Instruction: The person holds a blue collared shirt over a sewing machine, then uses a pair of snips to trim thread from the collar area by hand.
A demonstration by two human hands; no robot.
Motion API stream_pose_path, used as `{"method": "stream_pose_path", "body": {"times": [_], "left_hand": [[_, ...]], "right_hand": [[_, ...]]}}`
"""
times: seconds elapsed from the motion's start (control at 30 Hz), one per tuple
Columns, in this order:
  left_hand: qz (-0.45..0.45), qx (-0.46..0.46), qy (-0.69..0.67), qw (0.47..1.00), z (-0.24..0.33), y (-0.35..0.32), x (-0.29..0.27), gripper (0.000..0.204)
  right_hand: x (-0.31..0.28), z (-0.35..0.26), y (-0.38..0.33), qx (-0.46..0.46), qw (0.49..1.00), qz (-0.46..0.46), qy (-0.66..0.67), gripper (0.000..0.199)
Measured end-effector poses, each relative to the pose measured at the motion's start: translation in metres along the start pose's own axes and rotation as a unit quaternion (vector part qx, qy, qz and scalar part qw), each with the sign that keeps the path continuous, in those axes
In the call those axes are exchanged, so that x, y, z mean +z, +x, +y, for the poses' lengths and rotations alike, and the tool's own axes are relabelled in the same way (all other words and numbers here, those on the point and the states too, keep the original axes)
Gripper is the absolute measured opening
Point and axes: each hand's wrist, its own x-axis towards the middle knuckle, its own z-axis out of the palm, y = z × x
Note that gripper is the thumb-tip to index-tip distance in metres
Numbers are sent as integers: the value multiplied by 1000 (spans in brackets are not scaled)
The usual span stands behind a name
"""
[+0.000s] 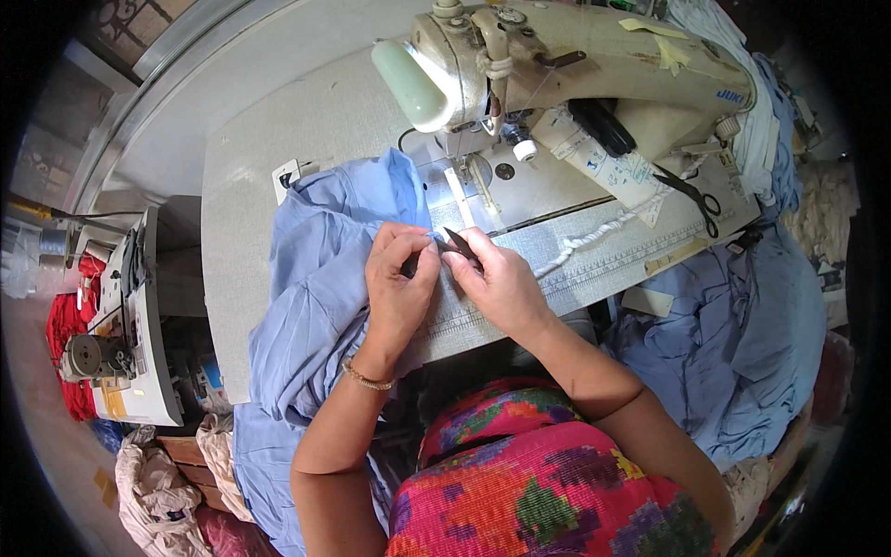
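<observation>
Presently, left hand (401,274) has thumb and forefinger pinched together on a small blue bit (433,238), cloth edge or scrap, cannot tell which; right hand (506,286) closed on a dark pointed tool (458,243), tip near the left fingertips. Light-blue cloth (320,251) heaped on the sewing table (246,167), beside the left hand, draping over the front edge; black scissors (689,189) well apart, to the right.

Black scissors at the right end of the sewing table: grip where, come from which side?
I'd take the black scissors by the finger loops, from the front right. The loops look uncovered and face the front edge of the table; the blades point back-left, toward the white paper.
</observation>
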Motion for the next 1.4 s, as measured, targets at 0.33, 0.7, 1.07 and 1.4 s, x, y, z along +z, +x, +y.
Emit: {"method": "stream_pose_path", "body": {"times": [0.33, 0.7, 1.07, 1.4], "left_hand": [[-9, -36, -48, 998, -1, 2, -1, 3], [-22, -34, -56, 998, -3, 2, -3, 2], [-26, -51, -65, 996, -1, 3, -4, 2], [-34, -30, -39, 998, 1, 0, -2, 2]], "right_hand": [[1, -7, 1, -76, 989, 32, -121, 17], [2, 2, 4, -153, 970, 40, -183, 13], [0, 0, 5, -151, 970, 24, -189, 11], [0, 1, 5, -132, 976, 19, -171, 15]]}}
